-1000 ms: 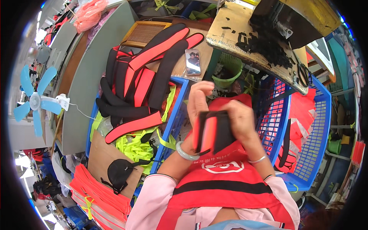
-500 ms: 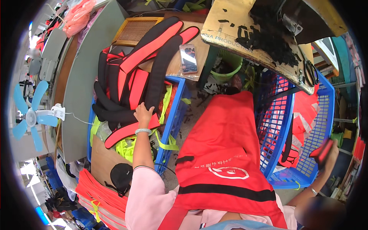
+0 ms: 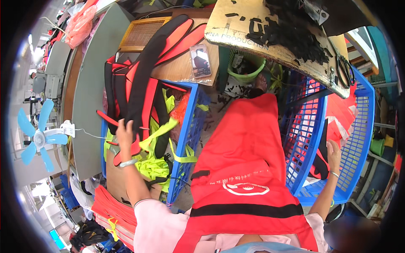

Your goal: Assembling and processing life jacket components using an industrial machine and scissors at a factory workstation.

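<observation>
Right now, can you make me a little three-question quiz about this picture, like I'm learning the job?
1. True or false: the left hand rests on the pile of red and black padded pieces.
2. The right hand reaches into a crate of which colour? A green, B blue, C white.
3. What lies across the person's lap?

Key: 1 true. 2 B. 3 A red vest with black bands.

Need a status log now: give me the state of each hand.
Left hand: fingers spread open, resting on the red and black strap pieces.
Right hand: down in the blue basket; grip cannot be told.
</observation>
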